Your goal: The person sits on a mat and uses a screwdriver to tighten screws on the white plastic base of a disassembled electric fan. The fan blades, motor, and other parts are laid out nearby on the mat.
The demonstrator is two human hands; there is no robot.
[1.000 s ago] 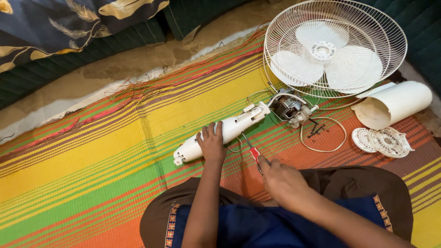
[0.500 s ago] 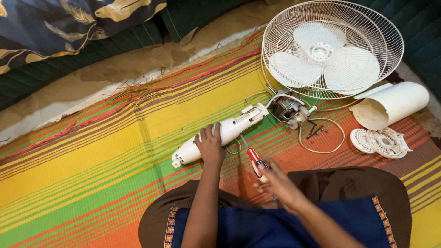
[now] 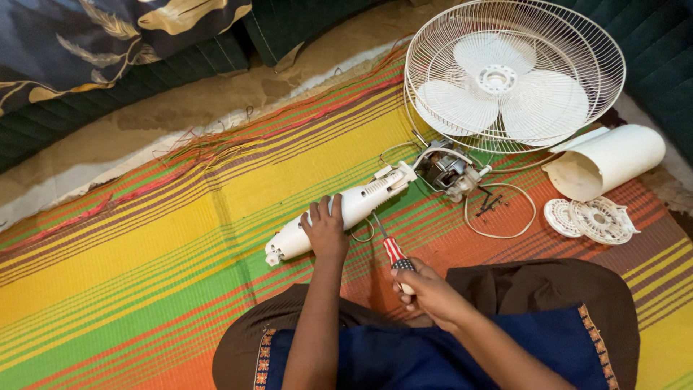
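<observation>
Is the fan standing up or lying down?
Lying down. The fan's round grille lies flat on the striped mat, and its white neck lies along the mat under the left hand.

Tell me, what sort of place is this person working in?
Probably the floor of a home. The person sits on a striped woven mat beside dark cushions, with a dismantled white fan laid out for repair and a screwdriver in the right hand.

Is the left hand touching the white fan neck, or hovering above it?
Touching. The head view shows the left hand lying palm-down across the white fan neck, fingers draped over its top with no gap visible.
</observation>
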